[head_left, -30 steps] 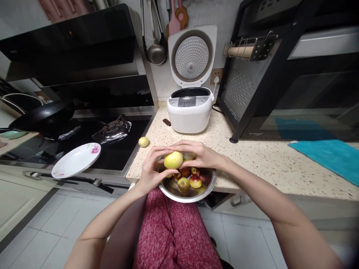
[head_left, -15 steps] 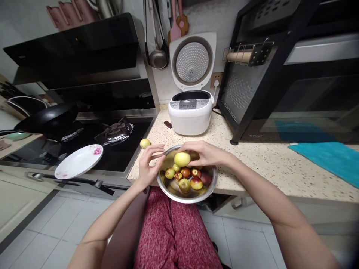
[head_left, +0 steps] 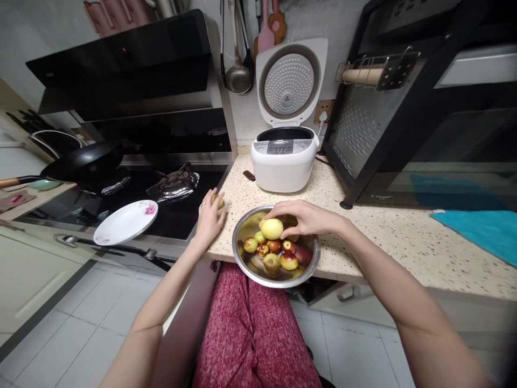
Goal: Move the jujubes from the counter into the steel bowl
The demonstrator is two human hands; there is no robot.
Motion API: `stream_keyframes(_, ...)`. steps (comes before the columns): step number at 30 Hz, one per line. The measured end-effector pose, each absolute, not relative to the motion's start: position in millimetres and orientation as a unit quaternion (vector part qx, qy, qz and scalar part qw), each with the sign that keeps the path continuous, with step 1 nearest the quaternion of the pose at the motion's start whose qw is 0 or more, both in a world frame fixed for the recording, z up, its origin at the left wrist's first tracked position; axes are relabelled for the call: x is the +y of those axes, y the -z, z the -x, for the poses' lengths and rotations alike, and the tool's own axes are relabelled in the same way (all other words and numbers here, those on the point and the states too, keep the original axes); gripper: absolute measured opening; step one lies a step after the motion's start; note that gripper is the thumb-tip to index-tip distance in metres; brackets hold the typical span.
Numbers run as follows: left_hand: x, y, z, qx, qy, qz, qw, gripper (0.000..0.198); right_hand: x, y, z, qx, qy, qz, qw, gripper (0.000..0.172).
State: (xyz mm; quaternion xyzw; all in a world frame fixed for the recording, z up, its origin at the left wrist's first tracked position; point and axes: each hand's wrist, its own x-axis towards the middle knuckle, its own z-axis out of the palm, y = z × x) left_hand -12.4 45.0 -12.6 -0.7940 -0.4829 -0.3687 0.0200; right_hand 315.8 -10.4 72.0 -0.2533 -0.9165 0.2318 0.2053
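Observation:
A round metal bowl (head_left: 236,243) at the counter's front edge holds several jujubes (head_left: 272,263), some green, some red-brown. My right hand (head_left: 302,216) reaches over its far rim, with thumb and fingers closed round a larger, smooth yellow fruit (head_left: 272,229) just above the others. To the left of the bowl, my left hand (head_left: 210,220) curls its fingers over another yellow-green fruit (head_left: 218,201) on the counter beside the cooktop. Those fingers partly hide that fruit.
Behind the bowl stands a white rice cooker (head_left: 284,167) with its lid up. A white plate (head_left: 125,222) lies at the cooktop's front edge, with a black wok (head_left: 86,164) farther left. On the right are a black oven (head_left: 452,156) and a teal cloth (head_left: 480,231).
My left hand has moved left from the bowl's rim to the fruit on the counter. My right hand keeps the yellow fruit over the bowl. The view has shifted slightly.

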Motion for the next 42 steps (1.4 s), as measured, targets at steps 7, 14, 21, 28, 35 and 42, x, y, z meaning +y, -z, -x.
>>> stream_keyframes(7, 51, 19, 16, -0.513, 0.316, 0.798, 0.029, 0.046, -5, -70, -317, -0.897, -0.286, 0.26, 0.215, 0.058)
stream_keyframes(14, 41, 6, 14, -0.527, 0.316, 0.788, 0.044, 0.029, -1, -63, -315, -0.894, -0.253, 0.279, 0.244, 0.039)
stream_keyframes(21, 41, 6, 16, -0.484, 0.37, 0.793, 0.006, 0.027, 2, -55, -309, -0.891, -0.222, 0.262, 0.297, 0.027)
stream_keyframes(28, -6, -33, -3, -0.344, 0.471, 0.794, -0.169, 0.035, 2, -53, -307, -0.892, -0.197, 0.271, 0.303, 0.028)
stream_keyframes(35, -60, -56, -22, -0.227, 0.307, 0.911, -0.156, 0.042, 3, -52, -307, -0.896, -0.192, 0.271, 0.296, 0.031)
stream_keyframes(42, -65, -52, -32, -0.221, 0.283, 0.913, -0.191, 0.043, 2, -52, -307, -0.896, -0.18, 0.279, 0.296, 0.032)
